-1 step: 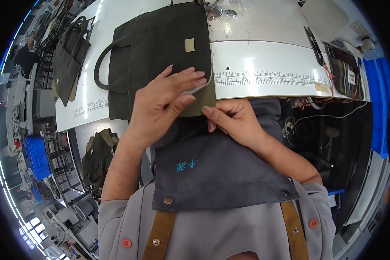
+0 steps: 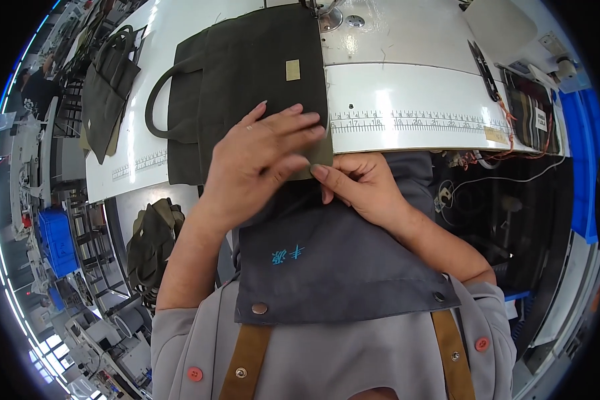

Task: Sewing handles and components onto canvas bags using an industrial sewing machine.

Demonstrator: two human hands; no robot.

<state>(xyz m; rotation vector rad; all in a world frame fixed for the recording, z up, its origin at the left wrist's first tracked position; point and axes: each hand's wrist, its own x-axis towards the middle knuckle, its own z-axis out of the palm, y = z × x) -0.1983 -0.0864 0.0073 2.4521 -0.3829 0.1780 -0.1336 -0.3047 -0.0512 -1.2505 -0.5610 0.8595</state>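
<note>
A dark olive fabric bag (image 2: 247,67) lies on the white table, with a looped handle (image 2: 155,93) at its left and a small pale patch (image 2: 293,70) near its right edge. My left hand (image 2: 260,160) is over the bag's lower right part, its fingers apart and slightly blurred. My right hand (image 2: 360,183) pinches the bag's lower right corner between thumb and fingers at the table's front edge. The fingers beneath the fabric are partly hidden.
More olive bags (image 2: 107,100) lie at the left, with a fabric pile (image 2: 150,243) lower down. A sewing machine's metal part (image 2: 327,19) stands at the top. Scissors (image 2: 483,70), a printed ruler (image 2: 413,123) and striped fabric (image 2: 527,110) are on the right. Blue bins (image 2: 59,243) stand at far left.
My left hand has shifted slightly rightward, and a pale strip seen earlier under its fingers is now covered. My right hand stays at the corner.
</note>
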